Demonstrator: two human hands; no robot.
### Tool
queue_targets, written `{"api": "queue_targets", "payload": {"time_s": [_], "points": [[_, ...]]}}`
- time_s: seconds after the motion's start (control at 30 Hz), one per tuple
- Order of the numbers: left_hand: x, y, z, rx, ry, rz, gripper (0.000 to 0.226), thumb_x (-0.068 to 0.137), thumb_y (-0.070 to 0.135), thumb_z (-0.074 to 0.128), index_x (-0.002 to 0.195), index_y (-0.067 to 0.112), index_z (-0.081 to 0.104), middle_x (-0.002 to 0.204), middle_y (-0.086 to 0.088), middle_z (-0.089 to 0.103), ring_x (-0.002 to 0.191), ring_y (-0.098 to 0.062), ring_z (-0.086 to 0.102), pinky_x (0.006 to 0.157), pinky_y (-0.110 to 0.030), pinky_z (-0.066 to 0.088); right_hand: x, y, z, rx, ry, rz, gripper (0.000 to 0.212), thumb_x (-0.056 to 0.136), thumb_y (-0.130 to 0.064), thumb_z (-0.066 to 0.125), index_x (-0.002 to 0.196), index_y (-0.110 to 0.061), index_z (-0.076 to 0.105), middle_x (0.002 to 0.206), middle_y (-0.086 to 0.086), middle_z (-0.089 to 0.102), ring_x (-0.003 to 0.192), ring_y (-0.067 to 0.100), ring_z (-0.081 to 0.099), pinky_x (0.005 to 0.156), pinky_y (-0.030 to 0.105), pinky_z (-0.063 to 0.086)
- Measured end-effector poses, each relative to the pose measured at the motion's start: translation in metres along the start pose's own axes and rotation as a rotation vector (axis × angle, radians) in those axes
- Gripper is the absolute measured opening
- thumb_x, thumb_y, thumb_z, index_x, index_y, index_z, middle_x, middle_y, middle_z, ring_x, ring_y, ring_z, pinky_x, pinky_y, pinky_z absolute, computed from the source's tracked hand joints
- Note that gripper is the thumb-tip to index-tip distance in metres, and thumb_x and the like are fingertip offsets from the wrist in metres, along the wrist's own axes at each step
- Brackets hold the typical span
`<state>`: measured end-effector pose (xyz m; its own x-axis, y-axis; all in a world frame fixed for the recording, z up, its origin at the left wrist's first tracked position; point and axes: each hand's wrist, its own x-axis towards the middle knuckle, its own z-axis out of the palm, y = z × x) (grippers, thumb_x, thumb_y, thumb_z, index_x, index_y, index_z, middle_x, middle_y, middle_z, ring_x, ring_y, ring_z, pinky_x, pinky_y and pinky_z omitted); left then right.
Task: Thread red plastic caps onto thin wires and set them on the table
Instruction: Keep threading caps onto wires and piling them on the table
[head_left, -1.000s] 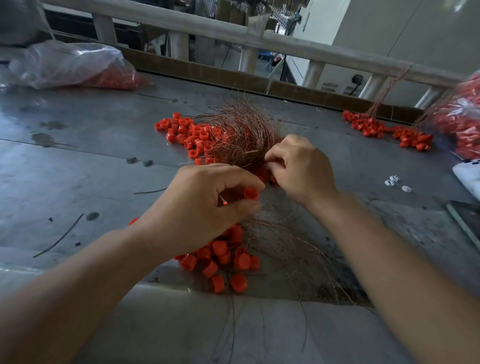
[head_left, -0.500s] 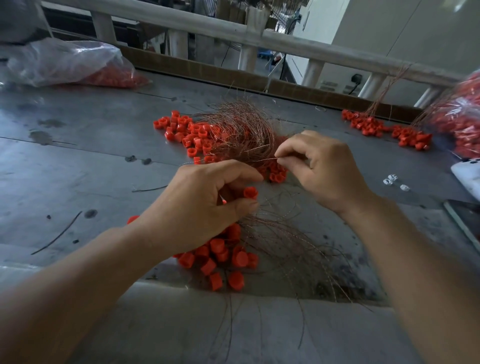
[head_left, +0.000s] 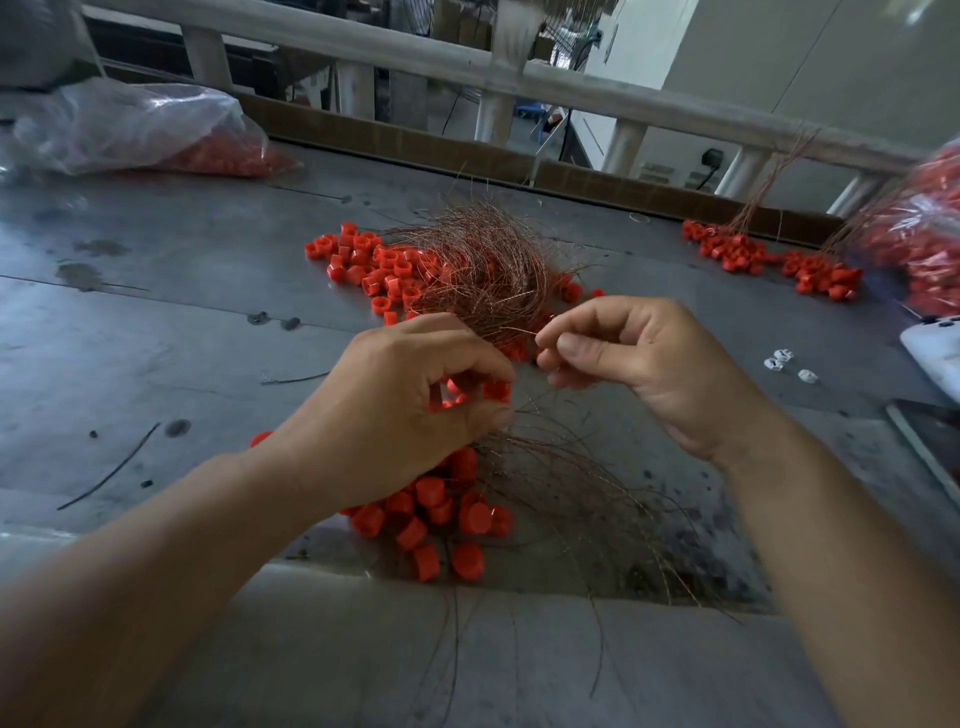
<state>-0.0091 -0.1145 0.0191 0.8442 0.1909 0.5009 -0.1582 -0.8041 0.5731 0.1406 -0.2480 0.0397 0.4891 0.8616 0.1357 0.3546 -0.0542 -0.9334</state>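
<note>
Red plastic cap, centre frame, pinched by the left hand: light, rigid, probably best held by its sides. Right hand pinches a thin wire, likely springy, gripped near its tip.

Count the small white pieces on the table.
3 white pieces lie on the table right of the right hand: a close pair and one just right of it. None looks hidden.
</note>
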Motion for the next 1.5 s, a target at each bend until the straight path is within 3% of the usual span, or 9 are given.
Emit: {"api": "queue_targets", "payload": {"time_s": [0.2,0.37,0.5,0.6,0.83,1.07,1.2,1.3,1.5], "points": [[0.002,-0.004,0.001,0.043,0.012,-0.019,0.017,0.074,0.026,0.073,0.091,0.022,0.07,0.104,0.016,0.056,0.092,0.006,0.053,0.084,0.001,0.032,-0.007,-0.003,-0.004,0.099,-0.205,0.037,0.04,0.081,0.018,0.042,0.094,-0.011,0.065,0.087,-0.001,0.073,0.088,0.013,0.068,0.076,0.021,0.053],[0.008,-0.006,0.006,0.004,-0.097,-0.034,0.014,0.078,0.023,0.067,0.088,0.032,0.064,0.127,0.032,0.034,0.105,0.008,0.045,0.083,0.002,0.031,-0.006,-0.006,0.007,-0.005,-0.055,-0.036,0.019,0.064,-0.009,0.065,0.082,-0.013,0.068,0.072,-0.008,0.071,0.076,0.006,0.068,0.068,0.013,0.05],[0.017,-0.015,0.015,0.079,-0.222,-0.034,0.014,0.083,0.021,0.061,0.097,0.019,0.062,0.138,0.012,0.043,0.12,0.001,0.039,0.091,-0.002,0.026,-0.006,-0.005,0.01,-0.033,-0.007,-0.099,0.018,0.062,-0.014,0.065,0.079,-0.017,0.069,0.071,-0.008,0.066,0.072,-0.001,0.062,0.067,0.01,0.047],[0.018,-0.021,0.017,0.137,-0.227,-0.097,0.013,0.087,0.024,0.059,0.099,0.018,0.059,0.127,0.002,0.056,0.113,-0.012,0.05,0.087,-0.018,0.035,-0.004,-0.002,0.008,0.045,0.046,-0.109,0.012,0.063,-0.014,0.063,0.074,-0.013,0.067,0.072,-0.008,0.067,0.075,0.0,0.061,0.072,0.014,0.049],[0.015,-0.023,0.016,0.181,-0.208,-0.179,0.005,0.089,0.027,0.055,0.091,0.023,0.051,0.09,0.011,0.053,0.08,-0.007,0.047,0.067,-0.009,0.034,-0.001,-0.007,-0.013,0.528,0.306,-0.066,0.01,0.071,-0.016,0.055,0.073,-0.013,0.064,0.058,-0.002,0.064,0.057,0.013,0.064,0.067,0.027,0.056],[0.012,-0.012,0.003,-0.048,0.002,-0.172,0.015,0.073,0.025,0.064,0.076,0.038,0.057,0.077,0.019,0.062,0.074,0.009,0.056,0.065,-0.002,0.04,-0.004,0.001,-0.021,-0.167,0.488,-0.031,0.021,0.085,-0.008,0.06,0.076,-0.026,0.066,0.06,-0.008,0.061,0.048,-0.002,0.051,0.046,0.012,0.043],[0.01,-0.011,-0.006,-0.476,0.085,-0.252,0.03,0.076,-0.002,0.065,0.078,0.028,0.064,0.076,0.008,0.069,0.062,-0.007,0.066,0.052,-0.012,0.046,-0.002,0.001,-0.012,-0.463,0.427,-0.13,0.018,0.082,-0.012,0.066,0.083,-0.029,0.067,0.069,-0.013,0.06,0.053,-0.006,0.05,0.054,0.006,0.036],[0.011,-0.008,-0.006,-0.56,0.091,-0.3,0.011,0.069,0.022,0.068,0.079,0.026,0.066,0.07,0.0,0.07,0.058,-0.008,0.065,0.05,-0.013,0.046,-0.002,-0.001,-0.003,-0.572,0.423,-0.194,0.013,0.081,-0.011,0.067,0.092,-0.017,0.072,0.071,-0.017,0.054,0.059,-0.007,0.049,0.058,0.004,0.034],[0.011,-0.003,-0.007,-0.625,0.117,-0.336,0.047,0.058,0.037,0.063,0.104,0.034,0.056,0.071,0.0,0.071,0.055,-0.009,0.064,0.046,-0.017,0.045,-0.005,-0.002,0.003,-0.696,0.41,-0.285,0.013,0.081,-0.007,0.067,0.093,-0.009,0.073,0.075,-0.01,0.055,0.069,-0.003,0.052,0.066,0.001,0.038]]}}
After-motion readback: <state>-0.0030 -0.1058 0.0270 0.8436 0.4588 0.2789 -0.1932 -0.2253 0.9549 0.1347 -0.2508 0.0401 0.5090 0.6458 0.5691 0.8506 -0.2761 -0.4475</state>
